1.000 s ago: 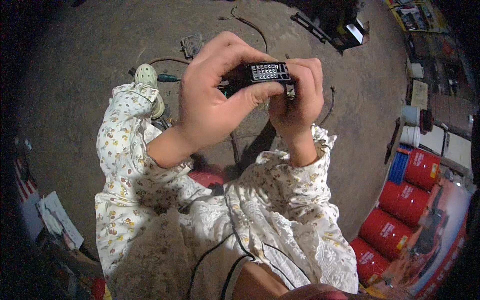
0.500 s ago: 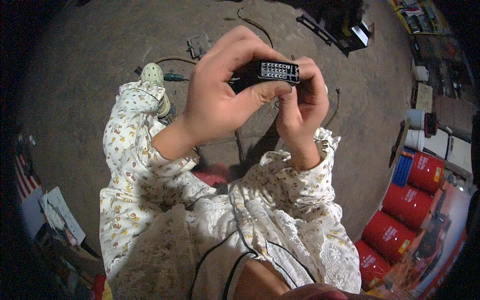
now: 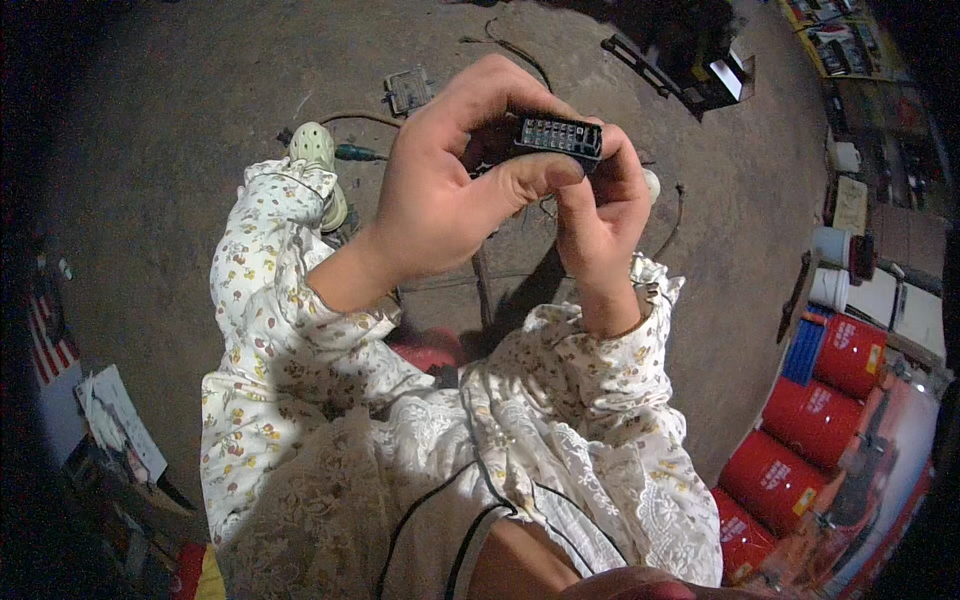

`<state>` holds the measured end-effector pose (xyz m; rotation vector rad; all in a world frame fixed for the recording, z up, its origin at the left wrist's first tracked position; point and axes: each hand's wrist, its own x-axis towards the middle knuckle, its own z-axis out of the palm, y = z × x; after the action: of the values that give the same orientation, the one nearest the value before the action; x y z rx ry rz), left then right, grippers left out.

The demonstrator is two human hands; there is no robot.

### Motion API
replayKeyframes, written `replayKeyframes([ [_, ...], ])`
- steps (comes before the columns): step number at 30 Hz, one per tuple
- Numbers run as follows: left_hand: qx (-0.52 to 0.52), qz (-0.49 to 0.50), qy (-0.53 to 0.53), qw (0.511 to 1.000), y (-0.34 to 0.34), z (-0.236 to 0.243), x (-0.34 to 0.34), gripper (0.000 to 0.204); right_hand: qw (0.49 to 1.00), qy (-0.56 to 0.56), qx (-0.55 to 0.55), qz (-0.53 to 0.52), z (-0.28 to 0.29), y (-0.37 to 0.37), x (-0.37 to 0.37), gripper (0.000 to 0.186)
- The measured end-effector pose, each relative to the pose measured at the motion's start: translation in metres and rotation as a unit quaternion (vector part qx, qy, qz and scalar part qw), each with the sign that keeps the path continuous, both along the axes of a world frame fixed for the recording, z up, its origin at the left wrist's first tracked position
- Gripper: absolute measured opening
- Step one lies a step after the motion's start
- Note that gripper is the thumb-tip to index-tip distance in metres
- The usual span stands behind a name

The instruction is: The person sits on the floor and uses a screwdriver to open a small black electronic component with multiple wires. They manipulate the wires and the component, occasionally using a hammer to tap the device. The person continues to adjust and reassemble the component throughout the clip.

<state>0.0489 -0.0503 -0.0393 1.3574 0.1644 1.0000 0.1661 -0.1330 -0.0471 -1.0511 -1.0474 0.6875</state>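
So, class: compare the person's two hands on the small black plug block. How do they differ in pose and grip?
The left hand arches over the plug block from the side, its thumb laid flat beneath it; the right hand stands upright below, fingers curled up to its right end. The left hand shows its broad back to the camera; the right hand shows less and looks narrower. Both are bare, come out of flowered sleeves and grip the same block.

Both hands raised together, left (image 3: 440, 200) and right (image 3: 600, 215), fingers curled inward.
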Motion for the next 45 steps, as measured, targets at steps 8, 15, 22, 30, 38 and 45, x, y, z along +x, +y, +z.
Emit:
replayKeyframes([
  [8, 0.018, 0.005, 0.054, 0.998, 0.003, 0.006, -0.003, 0.031, 0.996, -0.086, -0.020, -0.023, 0.002, -0.005, -0.004, 0.012],
  [15, -0.023, -0.042, 0.031, 0.998, -0.001, 0.003, -0.002, 0.025, 0.999, -0.032, 0.003, 0.005, 0.006, -0.009, -0.004, 0.012],
  [22, -0.011, -0.030, 0.048, 0.998, 0.003, 0.000, -0.003, 0.022, 0.996, 0.055, -0.065, 0.011, 0.007, -0.010, 0.001, 0.012],
  [30, -0.091, -0.057, 0.064, 0.992, 0.003, -0.002, -0.004, 0.022, 0.990, 0.121, -0.074, 0.010, -0.004, -0.004, -0.001, 0.016],
  [38, 0.176, 0.124, 0.136, 0.967, 0.009, -0.017, 0.004, 0.021, 0.989, -0.086, -0.113, -0.044, 0.002, 0.002, 0.022, 0.016],
  [45, 0.291, 0.204, 0.216, 0.910, 0.007, -0.017, 0.005, 0.025, 0.980, -0.164, -0.064, -0.091, -0.001, 0.003, 0.030, 0.016],
])
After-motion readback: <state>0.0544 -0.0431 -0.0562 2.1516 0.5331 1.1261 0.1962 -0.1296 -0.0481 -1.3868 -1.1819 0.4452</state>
